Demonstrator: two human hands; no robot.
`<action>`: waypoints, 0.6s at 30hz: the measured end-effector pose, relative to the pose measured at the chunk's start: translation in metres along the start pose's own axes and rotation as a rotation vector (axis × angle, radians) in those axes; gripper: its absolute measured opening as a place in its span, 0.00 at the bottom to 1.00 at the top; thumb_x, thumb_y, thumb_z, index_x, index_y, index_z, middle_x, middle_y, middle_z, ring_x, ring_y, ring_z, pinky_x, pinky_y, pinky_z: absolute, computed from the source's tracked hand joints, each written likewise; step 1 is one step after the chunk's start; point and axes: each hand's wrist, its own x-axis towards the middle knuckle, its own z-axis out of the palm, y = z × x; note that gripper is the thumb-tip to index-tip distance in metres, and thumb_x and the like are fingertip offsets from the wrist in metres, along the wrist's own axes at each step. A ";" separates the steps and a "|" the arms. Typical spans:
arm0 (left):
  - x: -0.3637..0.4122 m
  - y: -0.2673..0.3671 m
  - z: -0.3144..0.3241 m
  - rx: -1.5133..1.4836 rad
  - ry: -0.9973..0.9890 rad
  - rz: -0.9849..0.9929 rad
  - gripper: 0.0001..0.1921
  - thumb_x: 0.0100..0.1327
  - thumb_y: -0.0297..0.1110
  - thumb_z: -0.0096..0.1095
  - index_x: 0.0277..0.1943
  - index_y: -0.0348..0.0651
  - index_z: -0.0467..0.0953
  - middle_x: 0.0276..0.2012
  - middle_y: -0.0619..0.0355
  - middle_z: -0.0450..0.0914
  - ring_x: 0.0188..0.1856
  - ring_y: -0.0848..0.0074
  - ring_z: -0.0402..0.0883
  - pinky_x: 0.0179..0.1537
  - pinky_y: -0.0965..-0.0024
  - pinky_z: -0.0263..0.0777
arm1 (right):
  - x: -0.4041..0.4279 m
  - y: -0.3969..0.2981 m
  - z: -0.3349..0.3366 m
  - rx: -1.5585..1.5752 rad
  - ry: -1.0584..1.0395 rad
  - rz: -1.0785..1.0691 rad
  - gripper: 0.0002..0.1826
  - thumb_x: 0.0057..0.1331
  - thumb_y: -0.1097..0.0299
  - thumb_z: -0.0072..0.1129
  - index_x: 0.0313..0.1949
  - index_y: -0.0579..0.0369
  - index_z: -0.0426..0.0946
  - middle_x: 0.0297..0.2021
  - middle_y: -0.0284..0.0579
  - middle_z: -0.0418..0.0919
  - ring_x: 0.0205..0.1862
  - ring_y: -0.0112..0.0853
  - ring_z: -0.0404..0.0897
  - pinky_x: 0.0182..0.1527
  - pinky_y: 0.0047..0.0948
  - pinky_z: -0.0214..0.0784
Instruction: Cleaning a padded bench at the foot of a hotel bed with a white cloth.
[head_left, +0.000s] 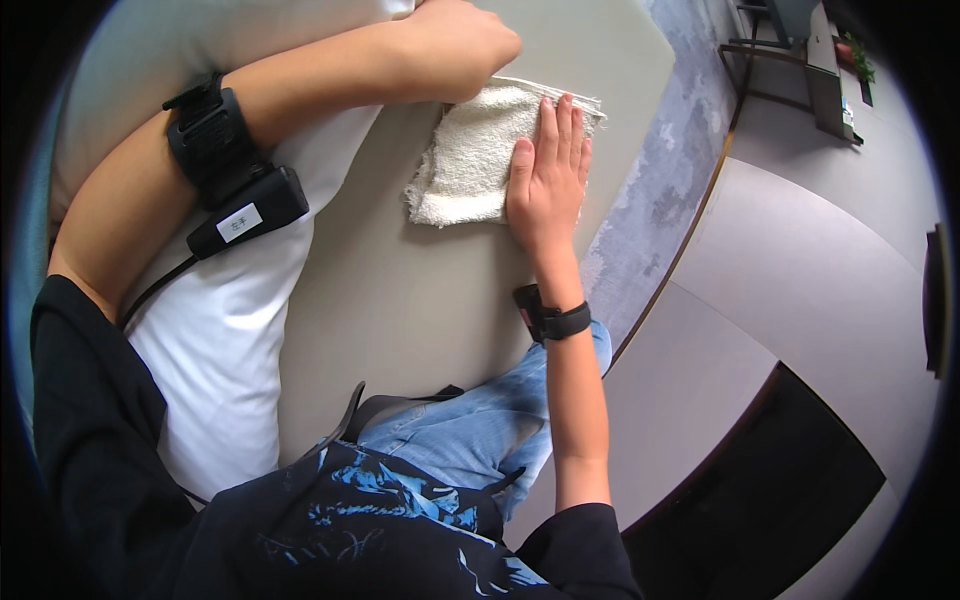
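A folded cream terry cloth (480, 161) with frayed edges lies on a smooth greyish-beige surface (390, 300). My right hand (553, 172) rests flat on the cloth's right side, fingers stretched out and thumb a little apart. At the cloth's upper left edge is my left hand (472, 49), curled with the back of it towards me. Its fingers are hidden, so what it may hold does not show. Below my left forearm lies a white pillow or cushion (225, 330).
A black strapped device (247, 210) with a cable sits on my left forearm; a black band (562, 322) circles my right wrist. Right of the surface's edge, a mottled grey-blue strip (637, 195) borders the pale floor (810, 232). A desk (829, 97) stands at the upper right.
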 end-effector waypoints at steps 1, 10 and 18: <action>0.001 -0.001 0.003 0.012 0.005 0.003 0.06 0.60 0.26 0.61 0.39 0.38 0.82 0.37 0.47 0.86 0.42 0.52 0.86 0.44 0.54 0.78 | -0.001 0.003 0.002 0.040 -0.019 0.011 0.31 0.79 0.54 0.40 0.77 0.53 0.62 0.80 0.50 0.56 0.83 0.44 0.50 0.81 0.52 0.36; 0.004 -0.008 0.009 0.036 0.071 -0.019 0.10 0.64 0.29 0.60 0.47 0.38 0.81 0.40 0.47 0.85 0.46 0.53 0.85 0.46 0.53 0.78 | 0.008 -0.040 -0.002 0.049 -0.123 -0.162 0.46 0.71 0.37 0.51 0.79 0.52 0.57 0.82 0.51 0.50 0.84 0.47 0.41 0.80 0.62 0.25; 0.008 0.004 0.007 -0.038 0.301 0.082 0.16 0.70 0.36 0.62 0.57 0.40 0.78 0.48 0.53 0.83 0.52 0.58 0.83 0.48 0.55 0.79 | 0.071 0.073 0.007 -0.039 0.059 -0.028 0.39 0.74 0.40 0.49 0.78 0.45 0.59 0.80 0.46 0.55 0.82 0.48 0.50 0.79 0.66 0.32</action>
